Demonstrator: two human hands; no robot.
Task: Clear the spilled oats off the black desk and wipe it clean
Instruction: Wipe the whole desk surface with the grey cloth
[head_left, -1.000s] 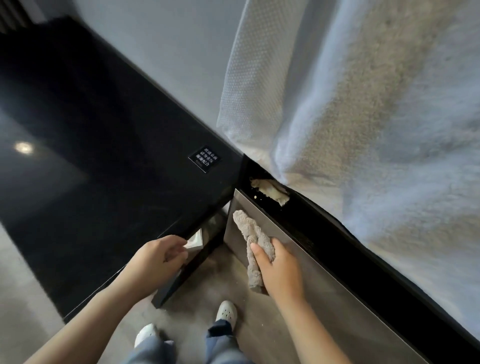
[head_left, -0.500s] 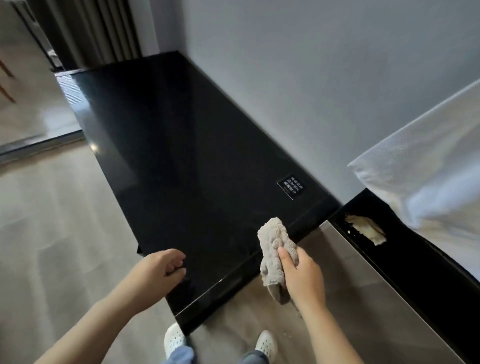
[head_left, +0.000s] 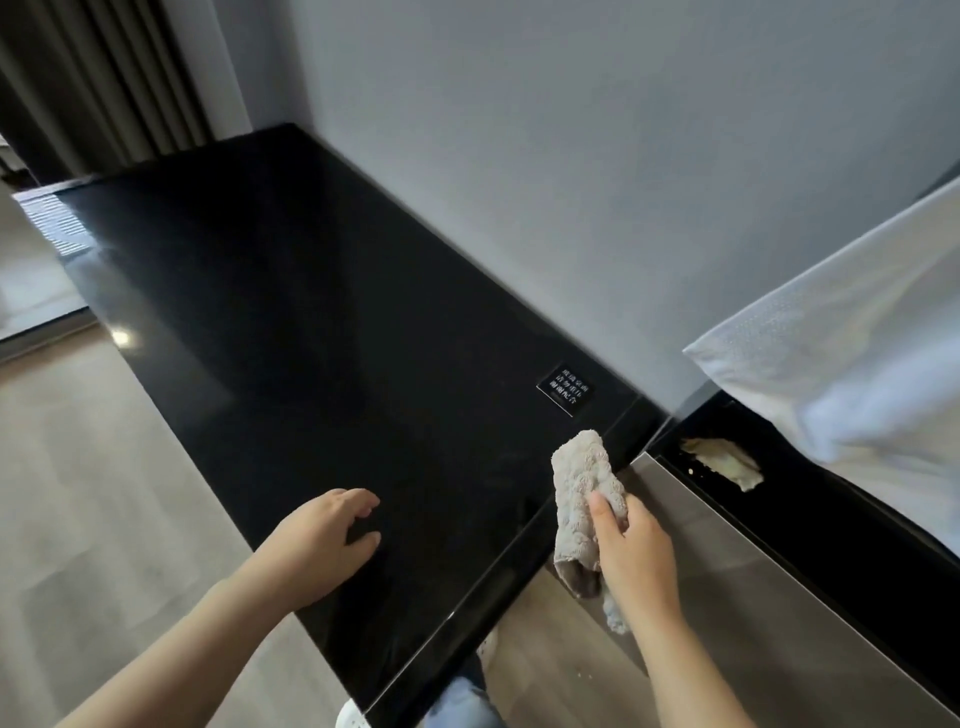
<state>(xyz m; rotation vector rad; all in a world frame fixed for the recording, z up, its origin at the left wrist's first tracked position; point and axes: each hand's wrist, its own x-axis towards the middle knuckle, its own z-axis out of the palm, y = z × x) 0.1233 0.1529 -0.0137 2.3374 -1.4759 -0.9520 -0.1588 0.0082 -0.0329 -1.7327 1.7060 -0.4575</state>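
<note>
I am watching from my station and judging the job nearly finished: the black desk (head_left: 311, 322) is showing no oats that I can make out. The right hand (head_left: 634, 551) is gripping the beige cloth (head_left: 584, 478), which is hanging over the desk's near right corner. The left hand (head_left: 317, 540) is resting on the near edge, fingers loosely curled, nothing visible in it. A pale heap (head_left: 724, 460) (possibly oats) is lying on the black ledge (head_left: 831, 545) beside the desk, and specks (head_left: 584, 675) are dotting the floor.
</note>
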